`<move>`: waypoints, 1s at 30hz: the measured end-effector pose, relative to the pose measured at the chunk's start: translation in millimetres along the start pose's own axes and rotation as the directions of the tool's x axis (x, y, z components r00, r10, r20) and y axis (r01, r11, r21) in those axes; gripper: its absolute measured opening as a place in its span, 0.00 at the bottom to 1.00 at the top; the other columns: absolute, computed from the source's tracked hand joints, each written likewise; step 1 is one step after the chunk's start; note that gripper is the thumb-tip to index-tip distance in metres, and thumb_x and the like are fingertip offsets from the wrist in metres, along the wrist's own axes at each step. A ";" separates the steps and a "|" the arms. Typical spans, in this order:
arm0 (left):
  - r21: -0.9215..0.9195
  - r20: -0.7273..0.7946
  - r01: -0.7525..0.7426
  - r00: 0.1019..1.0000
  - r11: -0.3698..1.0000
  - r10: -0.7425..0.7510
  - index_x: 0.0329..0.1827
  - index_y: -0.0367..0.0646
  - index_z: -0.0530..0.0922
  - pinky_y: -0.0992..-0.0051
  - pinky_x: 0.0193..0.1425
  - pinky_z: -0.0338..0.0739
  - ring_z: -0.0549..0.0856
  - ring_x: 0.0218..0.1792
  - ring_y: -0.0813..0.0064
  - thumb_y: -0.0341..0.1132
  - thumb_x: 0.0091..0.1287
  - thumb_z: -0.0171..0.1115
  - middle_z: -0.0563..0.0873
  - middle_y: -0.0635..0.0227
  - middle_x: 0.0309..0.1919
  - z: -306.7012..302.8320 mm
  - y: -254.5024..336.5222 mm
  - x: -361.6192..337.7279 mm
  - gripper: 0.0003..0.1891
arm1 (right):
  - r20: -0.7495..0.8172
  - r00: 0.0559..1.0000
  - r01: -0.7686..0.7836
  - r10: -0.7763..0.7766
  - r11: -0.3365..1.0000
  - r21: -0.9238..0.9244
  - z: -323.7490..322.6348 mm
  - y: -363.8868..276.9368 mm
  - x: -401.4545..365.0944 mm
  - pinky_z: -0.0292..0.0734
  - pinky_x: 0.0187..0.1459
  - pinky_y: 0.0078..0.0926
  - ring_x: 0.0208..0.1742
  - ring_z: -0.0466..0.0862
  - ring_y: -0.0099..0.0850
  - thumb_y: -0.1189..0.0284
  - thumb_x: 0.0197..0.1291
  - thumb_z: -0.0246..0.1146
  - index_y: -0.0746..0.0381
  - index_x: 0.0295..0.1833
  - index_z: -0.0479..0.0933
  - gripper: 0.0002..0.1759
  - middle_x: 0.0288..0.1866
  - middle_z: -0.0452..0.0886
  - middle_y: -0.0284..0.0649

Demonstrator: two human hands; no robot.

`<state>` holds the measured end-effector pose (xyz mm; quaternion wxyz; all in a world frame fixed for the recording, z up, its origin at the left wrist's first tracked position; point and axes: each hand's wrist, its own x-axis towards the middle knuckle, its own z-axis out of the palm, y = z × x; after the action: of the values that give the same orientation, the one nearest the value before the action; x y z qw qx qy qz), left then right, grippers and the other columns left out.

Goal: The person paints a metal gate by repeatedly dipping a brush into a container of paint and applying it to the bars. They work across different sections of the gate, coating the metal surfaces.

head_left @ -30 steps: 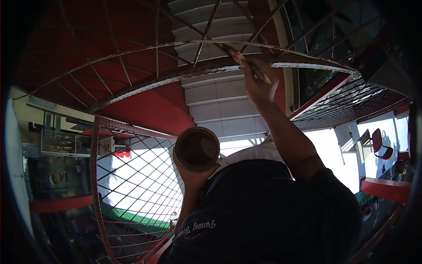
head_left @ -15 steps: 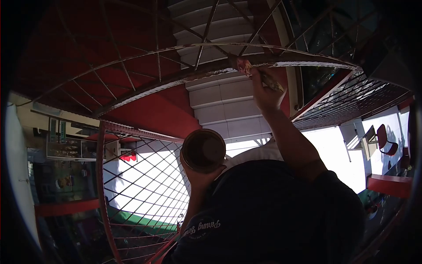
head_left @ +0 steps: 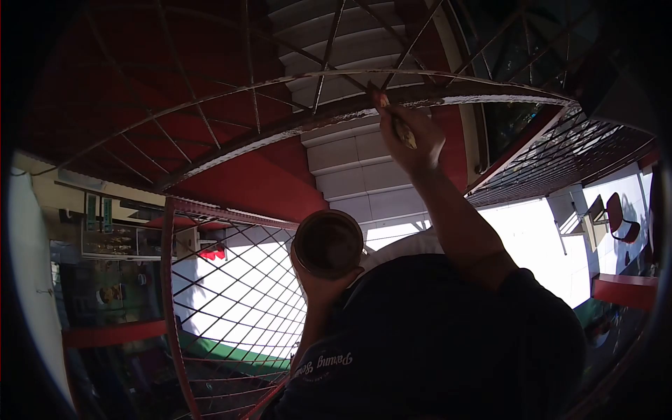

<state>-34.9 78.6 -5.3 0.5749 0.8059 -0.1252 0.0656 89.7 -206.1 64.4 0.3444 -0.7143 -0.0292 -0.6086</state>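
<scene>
My left hand (head_left: 320, 285) is wrapped round a round open can (head_left: 360, 243) in front of my body; its inside is dark, with what looks like paint in it. Further ahead, my right hand (head_left: 421, 145) grips a paintbrush (head_left: 404, 133) by its handle. The reddish bristle end points away from me and touches or nearly touches the curved metal rail (head_left: 301, 124). Pale, rough patches run along that rail, and thin crossing bars fan out beyond it.
White tiled steps (head_left: 353, 164) lie below the rail, beside a red surface (head_left: 259, 175). A metal lattice panel (head_left: 169, 280) stands at my left, another lattice (head_left: 539, 157) at the right. A red chair (head_left: 616, 213) is at far right. Sunlit floor shows below.
My right hand has moved slightly left along the rail, and the brush has turned more upright. The left hand still holds the can; the whole view has shifted a little.
</scene>
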 end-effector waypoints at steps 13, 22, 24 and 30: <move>-0.011 -0.038 0.037 0.999 0.999 -0.038 0.76 0.39 0.52 0.56 0.73 0.70 0.72 0.71 0.57 0.42 0.31 0.93 0.69 0.54 0.69 -12.9 8.3 -2.8 0.70 | 0.647 0.678 0.375 -0.348 0.921 0.103 -61.0 -20.7 41.3 0.86 0.41 0.32 0.44 0.89 0.35 0.66 0.56 0.74 0.46 0.53 0.85 0.18 0.51 0.85 0.35; -0.075 -0.082 -0.029 0.996 0.997 0.023 0.77 0.39 0.50 0.58 0.71 0.73 0.74 0.69 0.57 0.38 0.31 0.92 0.70 0.53 0.68 -2.7 3.6 -1.4 0.70 | 0.614 0.559 0.588 -0.558 0.788 0.181 -59.8 -30.2 117.9 0.87 0.39 0.32 0.48 0.90 0.37 0.70 0.54 0.72 0.50 0.53 0.83 0.19 0.53 0.87 0.39; -0.093 -0.080 -0.066 0.995 0.993 0.058 0.77 0.39 0.50 0.58 0.70 0.74 0.75 0.68 0.57 0.39 0.31 0.93 0.70 0.53 0.68 -1.8 12.4 0.4 0.70 | 0.576 0.609 0.546 -0.546 0.815 0.194 -50.3 -38.4 131.2 0.87 0.40 0.29 0.47 0.90 0.37 0.73 0.53 0.75 0.55 0.51 0.85 0.18 0.51 0.88 0.42; -0.106 -0.127 -0.030 0.992 0.994 0.016 0.76 0.39 0.53 0.57 0.70 0.75 0.75 0.68 0.57 0.41 0.32 0.93 0.71 0.52 0.68 -2.7 1.5 -4.2 0.68 | 0.511 0.709 0.381 -0.486 0.874 0.302 -6.1 -27.7 142.5 0.87 0.43 0.29 0.46 0.90 0.36 0.72 0.55 0.76 0.54 0.51 0.85 0.16 0.50 0.88 0.39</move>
<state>-39.2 81.3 -4.0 0.6234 0.7665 -0.1013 0.1163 108.5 -242.0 203.9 0.2273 -0.8028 -0.3515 -0.4246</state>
